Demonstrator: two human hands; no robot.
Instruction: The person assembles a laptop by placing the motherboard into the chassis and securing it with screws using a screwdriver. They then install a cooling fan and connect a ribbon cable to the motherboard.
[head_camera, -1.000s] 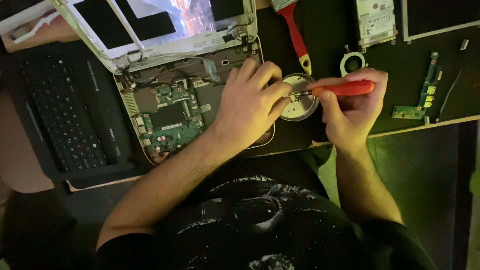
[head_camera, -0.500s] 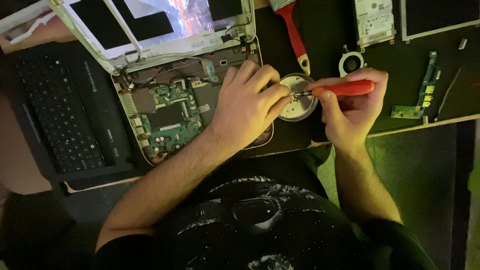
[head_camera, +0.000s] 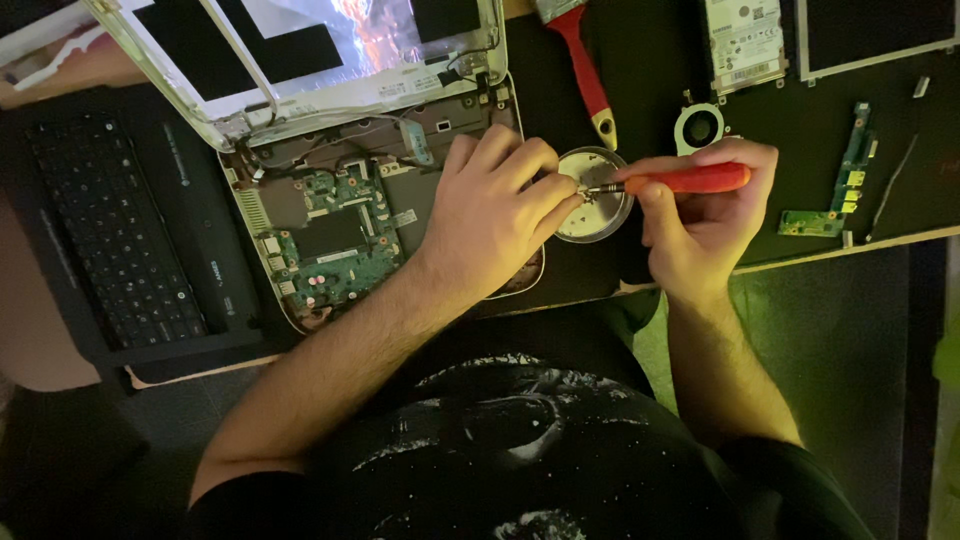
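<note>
My left hand (head_camera: 490, 215) lies over the right side of an opened laptop base (head_camera: 330, 240) with its green circuit board bare. Its fingertips are bunched at the metal tip of an orange-handled screwdriver (head_camera: 690, 180), above a round metal dish (head_camera: 605, 215). Whatever small part sits between those fingers is hidden. My right hand (head_camera: 700, 230) grips the screwdriver's handle and holds it level, pointing left. The dish stands on the dark mat just right of the laptop.
The laptop's lid (head_camera: 300, 50) is tipped back at the top. A removed black keyboard (head_camera: 110, 240) lies left. A red-handled brush (head_camera: 585, 75), a hard drive (head_camera: 745, 40), a ring-shaped part (head_camera: 700, 127), a small green board (head_camera: 840, 185) and a flat panel (head_camera: 880, 35) lie right.
</note>
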